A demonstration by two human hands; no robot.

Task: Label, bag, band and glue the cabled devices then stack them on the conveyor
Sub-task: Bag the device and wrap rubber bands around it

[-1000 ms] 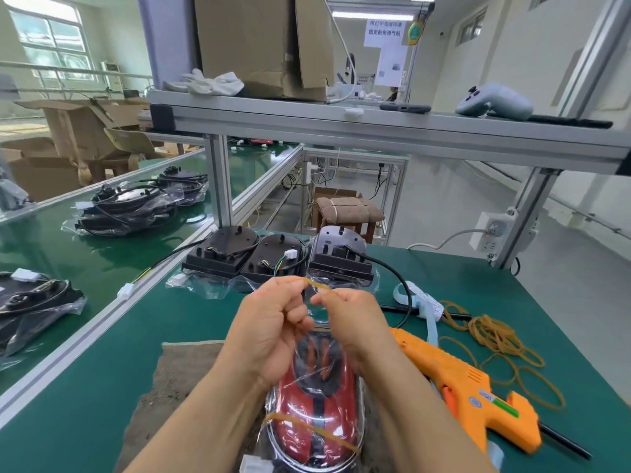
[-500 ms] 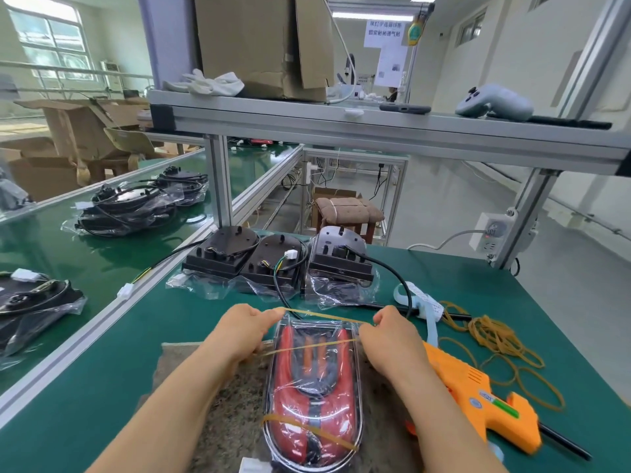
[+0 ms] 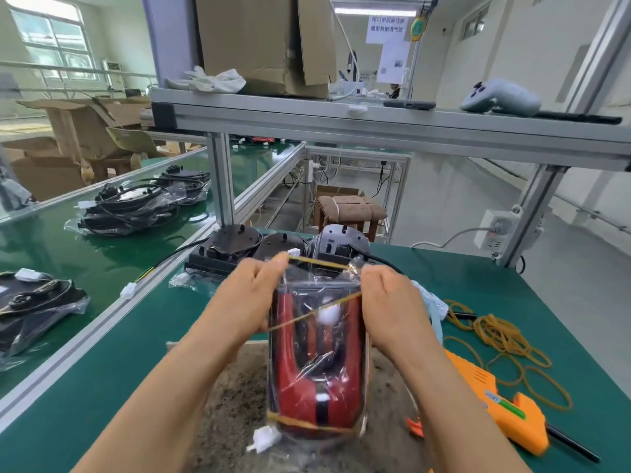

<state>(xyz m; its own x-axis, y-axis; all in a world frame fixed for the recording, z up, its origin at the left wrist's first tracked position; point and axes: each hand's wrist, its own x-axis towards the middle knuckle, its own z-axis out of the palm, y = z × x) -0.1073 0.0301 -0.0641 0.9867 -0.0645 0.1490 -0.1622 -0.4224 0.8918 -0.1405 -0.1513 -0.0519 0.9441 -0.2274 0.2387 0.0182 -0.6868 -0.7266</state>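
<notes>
A red and black device [image 3: 317, 380] in a clear plastic bag is tilted up off a brown mat [image 3: 235, 404] on the green table. One rubber band [image 3: 307, 425] wraps its near end. My left hand [image 3: 246, 298] and my right hand [image 3: 392, 302] grip the bag's far end from either side and stretch a second rubber band [image 3: 317, 264] between them; its lower strand crosses the bag. A white connector [image 3: 264, 442] sticks out at the near end.
Three unbagged dark devices [image 3: 280, 247] sit behind the hands. An orange glue gun [image 3: 505, 407] and loose rubber bands [image 3: 502, 339] lie to the right. Bagged devices [image 3: 129, 206] lie on the conveyor [image 3: 102, 264] at the left. An aluminium shelf [image 3: 375, 121] runs overhead.
My hands drew apart and stretched the band wide. The bagged device has since lifted at its far end, and the band now spans above and across it.
</notes>
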